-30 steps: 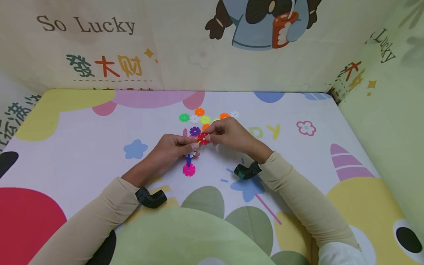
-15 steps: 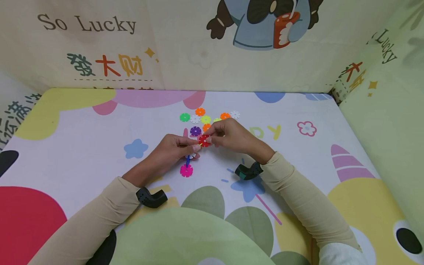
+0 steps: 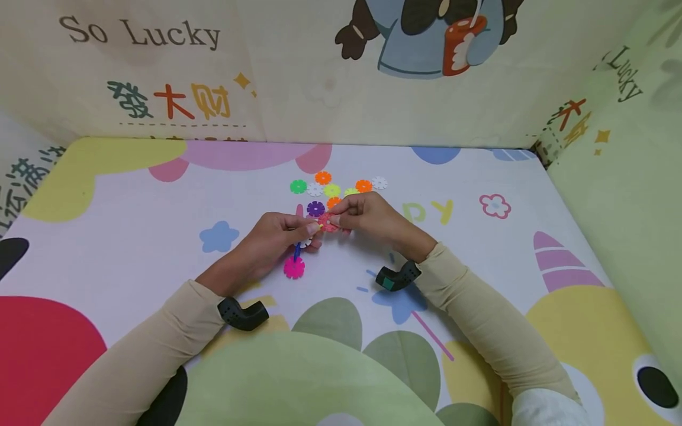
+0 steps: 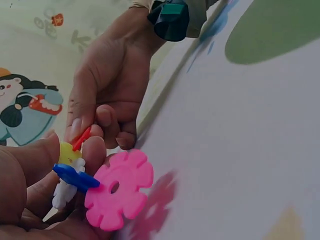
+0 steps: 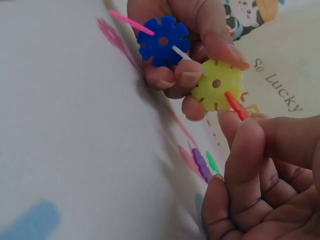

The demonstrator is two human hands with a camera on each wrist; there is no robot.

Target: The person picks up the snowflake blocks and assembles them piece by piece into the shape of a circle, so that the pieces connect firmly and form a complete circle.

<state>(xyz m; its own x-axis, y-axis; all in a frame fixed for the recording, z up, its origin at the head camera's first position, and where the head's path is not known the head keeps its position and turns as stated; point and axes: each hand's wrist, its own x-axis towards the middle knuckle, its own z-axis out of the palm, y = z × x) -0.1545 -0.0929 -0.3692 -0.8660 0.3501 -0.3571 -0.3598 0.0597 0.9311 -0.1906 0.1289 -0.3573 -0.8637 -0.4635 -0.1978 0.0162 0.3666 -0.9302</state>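
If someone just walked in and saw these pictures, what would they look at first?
Probably the hot-pink disc, sticking out at the near end of the joined notched discs by the left hand. Next might come the red disc, pinched by the right hand against the yellow disc that the left hand holds. Beyond the hands, more bright discs lie on the table.

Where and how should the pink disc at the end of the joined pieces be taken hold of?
Probably pinch the pink disc across its two flat faces at the outer rim, opposite the blue disc, coming from the person's side. It is thin, its far edge is joined to the blue disc, and its near rim sticks out uncovered in the head view.
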